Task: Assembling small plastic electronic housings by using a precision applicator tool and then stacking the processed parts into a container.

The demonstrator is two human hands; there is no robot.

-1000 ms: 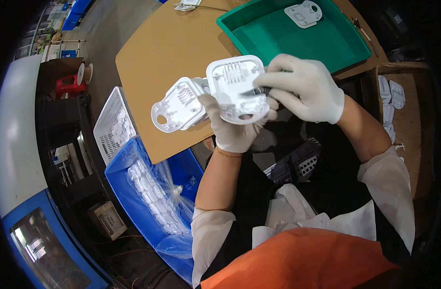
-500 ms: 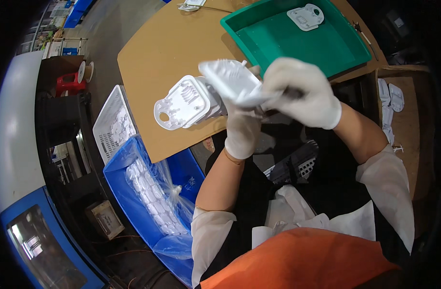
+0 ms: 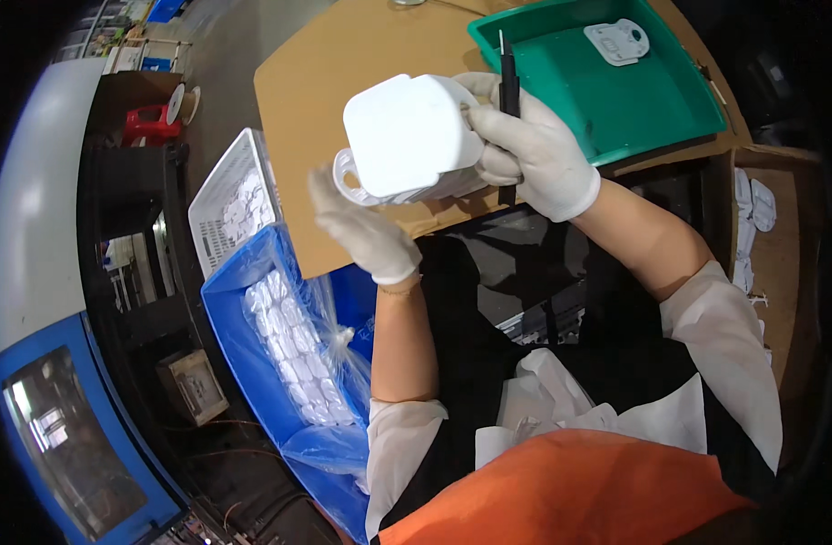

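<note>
My gloved right hand [image 3: 543, 154] is closed on the right edge of a white plastic part [image 3: 405, 136], a rounded plate with its smooth face up. A slim black tool [image 3: 509, 86] with a thin pointed tip is also gripped in that hand, standing across the fingers. Beneath the plate lies a stack of similar white parts [image 3: 429, 192]; a looped handle [image 3: 347, 174] sticks out at its left end. Beside that loop is my gloved left hand [image 3: 366, 238], fingers stretched out and blurred, holding nothing visible.
A green tray [image 3: 606, 150] at the back right holds one white part [image 3: 617, 42]. Left of the brown tabletop [image 3: 298, 91] stand a white basket [image 3: 202, 222] and a blue bin [image 3: 239, 354] with bagged white parts [image 3: 293, 350]. A cardboard box [image 3: 783, 272] is at the right.
The white part raised in both hands has been turned smooth face up and brought left over the stack. My left hand has let go and moved left; the black tool now shows in my right hand.
</note>
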